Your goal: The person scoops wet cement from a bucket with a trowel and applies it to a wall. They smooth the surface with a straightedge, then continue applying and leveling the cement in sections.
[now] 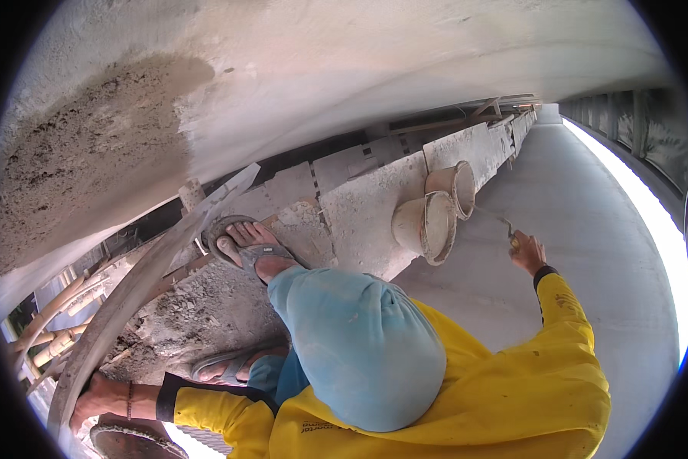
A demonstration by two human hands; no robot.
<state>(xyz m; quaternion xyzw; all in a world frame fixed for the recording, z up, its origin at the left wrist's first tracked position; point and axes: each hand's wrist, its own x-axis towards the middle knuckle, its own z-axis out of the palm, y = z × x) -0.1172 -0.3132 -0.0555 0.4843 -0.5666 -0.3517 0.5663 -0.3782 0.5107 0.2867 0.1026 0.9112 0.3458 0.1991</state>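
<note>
At lower left, the left hand (103,399) lies against a long board (126,306), whose bowed edge runs up to a cut end near the sandalled foot (248,245) left of centre. Between board and foot, clearance is tight. At centre, two buckets (422,227) stand close together at the right-hand edge of the pale panels (374,203). Farther right, the right hand (527,254) holds a trowel (514,241) before a broad grey surface (588,206), with open room around it; its fingers are closed on the handle.

The left fingertips are hidden at the board; whether they are clamped cannot be told. A round vessel (133,441) at lower left is cut off. The trowel blade is thin and blurred; the bucket contents are hard to make out.

The upper-left wall (283,73) bears a rough, darker patch (91,153). Crumbled debris (198,306) lies around the sandals. The buckets are round-mouthed and coated with pale residue. The grey surface is smooth, faintly mottled.
</note>
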